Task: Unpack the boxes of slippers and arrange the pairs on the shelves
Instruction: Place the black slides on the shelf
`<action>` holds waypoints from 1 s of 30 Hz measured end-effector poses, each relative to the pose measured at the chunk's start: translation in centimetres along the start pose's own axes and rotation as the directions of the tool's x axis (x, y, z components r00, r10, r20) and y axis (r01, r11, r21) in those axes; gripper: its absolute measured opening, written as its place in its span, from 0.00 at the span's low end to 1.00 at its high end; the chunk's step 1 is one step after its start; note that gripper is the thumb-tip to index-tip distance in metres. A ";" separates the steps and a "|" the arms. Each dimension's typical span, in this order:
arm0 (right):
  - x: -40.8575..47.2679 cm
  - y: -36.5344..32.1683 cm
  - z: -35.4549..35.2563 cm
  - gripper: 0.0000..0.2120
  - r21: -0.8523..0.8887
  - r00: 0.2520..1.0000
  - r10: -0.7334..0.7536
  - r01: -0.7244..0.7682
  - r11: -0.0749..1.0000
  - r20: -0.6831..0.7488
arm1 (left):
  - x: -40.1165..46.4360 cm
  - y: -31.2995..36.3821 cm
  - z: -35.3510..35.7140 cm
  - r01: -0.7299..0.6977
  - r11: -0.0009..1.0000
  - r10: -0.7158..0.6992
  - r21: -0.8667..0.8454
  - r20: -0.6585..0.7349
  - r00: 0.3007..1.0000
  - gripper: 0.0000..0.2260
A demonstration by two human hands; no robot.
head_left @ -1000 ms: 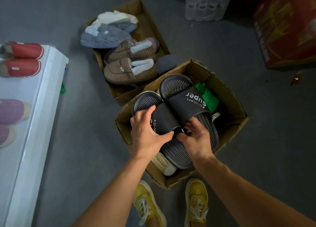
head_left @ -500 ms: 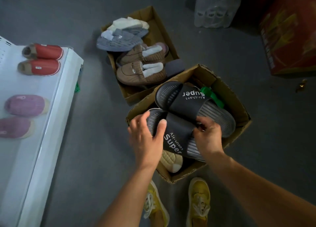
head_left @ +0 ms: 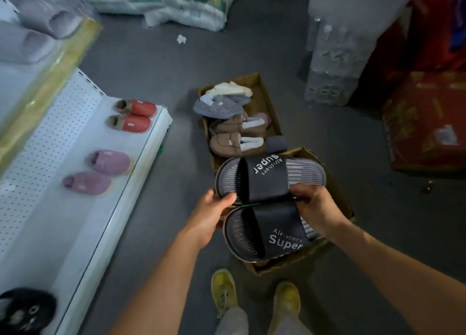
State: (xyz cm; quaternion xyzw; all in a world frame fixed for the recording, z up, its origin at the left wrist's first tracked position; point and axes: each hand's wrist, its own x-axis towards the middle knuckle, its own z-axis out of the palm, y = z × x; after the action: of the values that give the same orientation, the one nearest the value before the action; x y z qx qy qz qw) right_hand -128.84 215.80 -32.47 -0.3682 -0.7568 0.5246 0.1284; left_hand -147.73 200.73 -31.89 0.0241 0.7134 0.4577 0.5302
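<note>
Both hands hold a pair of black slides just above the near cardboard box [head_left: 338,191], which stands on the grey floor. The left hand [head_left: 210,216] curls its fingers and thumb around the toe ends, its thumb lying on the far slide [head_left: 269,176]; the right hand [head_left: 315,208] pinches the straps where the two slides meet, covering part of the near slide [head_left: 264,234]. The slides lie side by side, printed "Super" in white, the far one's lettering upside down. Just beyond this box, a second cardboard box [head_left: 262,100] holds brown slippers [head_left: 234,143], grey slippers [head_left: 219,106] and a cream pair. Left of the box, the white shelf [head_left: 83,223] carries a red pair [head_left: 133,116] and a pink pair [head_left: 98,173]. Yellow shoes [head_left: 223,292] stand just beside its near edge.
</note>
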 end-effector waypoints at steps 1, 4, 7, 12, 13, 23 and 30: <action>0.0 -1.7 -0.5 0.19 0.009 0.999 -0.013 0.012 1.000 0.033 | -1.3 0.6 -0.3 -0.001 1.000 0.001 -0.023 0.008 1.000 0.08; 0.0 -6.8 -1.9 0.18 -0.023 0.989 -0.077 0.080 0.997 0.129 | -5.2 2.3 -1.2 0.014 0.992 -0.012 -0.126 0.014 1.000 0.05; 0.5 -10.5 -2.7 0.17 -0.039 0.964 -0.180 0.191 0.981 0.197 | -8.6 3.8 -2.3 0.031 0.968 -0.035 -0.249 -0.010 0.999 0.08; 2.1 -15.9 -2.6 0.08 -0.090 0.901 -0.338 0.374 0.923 0.271 | -13.6 6.0 -5.0 0.010 0.917 -0.031 -0.400 -0.046 0.998 0.16; 2.5 -17.1 -2.5 0.07 -0.101 0.875 -0.380 0.425 0.900 0.299 | -14.6 6.5 -5.8 0.006 0.908 -0.026 -0.418 -0.040 0.999 0.17; 3.7 -32.4 2.0 0.23 -0.165 0.634 -0.421 0.657 0.736 0.648 | -22.4 10.2 -14.9 -0.023 0.755 0.090 -0.655 0.069 0.994 0.20; 4.3 -39.5 8.2 0.18 -0.164 0.586 -0.327 0.630 0.759 0.741 | -24.7 8.3 -19.8 -0.001 0.605 0.064 -0.796 0.048 0.997 0.19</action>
State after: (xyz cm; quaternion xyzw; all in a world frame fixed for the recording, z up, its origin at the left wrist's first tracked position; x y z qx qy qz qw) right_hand -153.28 205.97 -1.58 0.0531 -0.9134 0.3925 -0.0943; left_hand -156.05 180.27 -7.76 -0.1846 0.4158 0.7353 0.5024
